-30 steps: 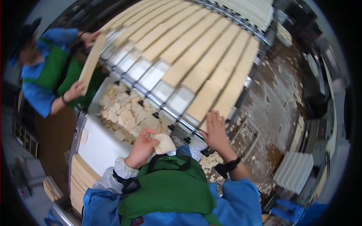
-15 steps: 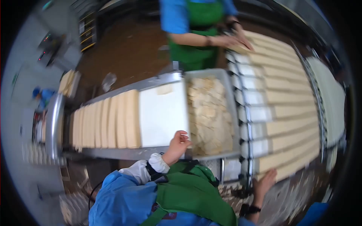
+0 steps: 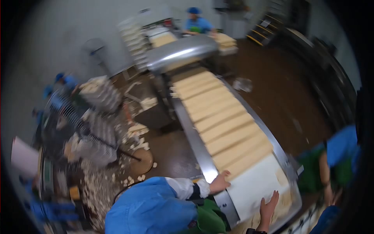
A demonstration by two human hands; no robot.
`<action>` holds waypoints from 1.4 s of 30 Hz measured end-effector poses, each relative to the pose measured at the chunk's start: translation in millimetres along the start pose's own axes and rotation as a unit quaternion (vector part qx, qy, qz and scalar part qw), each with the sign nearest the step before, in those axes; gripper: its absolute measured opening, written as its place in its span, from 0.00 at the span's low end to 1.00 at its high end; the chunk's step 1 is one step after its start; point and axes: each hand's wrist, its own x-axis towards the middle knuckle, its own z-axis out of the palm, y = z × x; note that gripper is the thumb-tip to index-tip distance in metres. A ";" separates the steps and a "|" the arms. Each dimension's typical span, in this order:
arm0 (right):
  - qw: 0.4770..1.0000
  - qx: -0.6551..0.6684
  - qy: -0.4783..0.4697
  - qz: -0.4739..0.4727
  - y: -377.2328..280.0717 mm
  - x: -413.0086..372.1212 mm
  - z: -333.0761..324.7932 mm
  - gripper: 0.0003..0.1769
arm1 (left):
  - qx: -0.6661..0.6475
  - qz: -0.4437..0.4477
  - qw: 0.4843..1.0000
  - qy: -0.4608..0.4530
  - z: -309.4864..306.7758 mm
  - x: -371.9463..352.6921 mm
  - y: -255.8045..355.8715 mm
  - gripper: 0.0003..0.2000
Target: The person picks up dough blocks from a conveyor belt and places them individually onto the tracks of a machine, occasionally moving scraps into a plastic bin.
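Pale dough strips lie side by side across a conveyor, and a bare white surface follows their near end. My left hand is at the conveyor's left edge, beside the nearest strip, with its fingers apart and nothing seen in them. Over the white surface's lower right part is my right hand, fingers spread and empty. A small dough piece lies near the right rail. Past the white surface, a bin with dough scraps shows partly.
A rounded metal cover spans the conveyor's far end. A co-worker stands behind it; another co-worker's arm is at the right. Stacked trays, a round-based stand and floor scraps are at the left.
The view has swung left toward the conveyor's far end. My right hand has left the dough strips on the other conveyor and is over the white surface. My left hand is nearer the strips.
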 end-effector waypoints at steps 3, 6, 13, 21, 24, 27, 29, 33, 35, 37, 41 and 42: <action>0.998 -0.025 -0.021 -0.058 -34.6 106.1 47.2 0.42 | -0.021 -0.097 0.993 -0.061 -41.5 -7.2 40.9 0.36; 0.984 -0.067 0.011 -0.166 -59.8 186.1 80.6 0.43 | -0.015 -0.088 0.990 -0.113 -51.1 5.1 34.8 0.39; 0.986 -0.120 0.104 -0.043 -72.9 234.0 149.7 0.39 | -0.088 -0.064 0.965 -0.240 -46.9 25.4 6.1 0.42; 0.979 -0.203 0.031 0.014 -111.3 216.8 121.4 0.37 | -0.095 -0.149 0.938 -0.299 -68.6 32.0 52.0 0.48; 0.978 -0.206 0.021 0.006 -109.7 218.9 121.7 0.38 | -0.098 -0.158 0.937 -0.296 -66.3 33.1 45.7 0.50; 0.982 -0.180 0.045 -0.017 -107.5 223.7 123.0 0.38 | -0.081 -0.184 0.930 -0.308 -65.1 35.9 41.4 0.51; 0.984 -0.167 0.063 -0.009 -113.5 233.3 115.0 0.38 | -0.092 -0.187 0.932 -0.297 -59.0 30.2 31.5 0.50; 0.987 -0.144 0.053 0.043 -132.9 252.9 100.7 0.37 | -0.095 -0.232 0.933 -0.258 -52.3 25.9 51.2 0.48; 0.985 -0.153 0.027 0.069 -135.2 252.6 93.5 0.37 | -0.053 -0.246 0.933 -0.257 -49.2 24.8 63.6 0.47; 0.979 -0.174 0.002 0.106 -121.8 240.6 75.9 0.37 | -0.004 -0.229 0.937 -0.263 -40.2 23.6 63.1 0.47; 0.958 -0.222 0.041 0.180 -56.2 183.1 37.5 0.37 | 0.164 -0.011 0.946 -0.280 -17.3 21.3 34.7 0.46; 0.955 -0.210 0.038 0.207 -38.6 164.3 25.3 0.38 | 0.207 0.017 0.931 -0.300 -17.2 22.5 49.1 0.44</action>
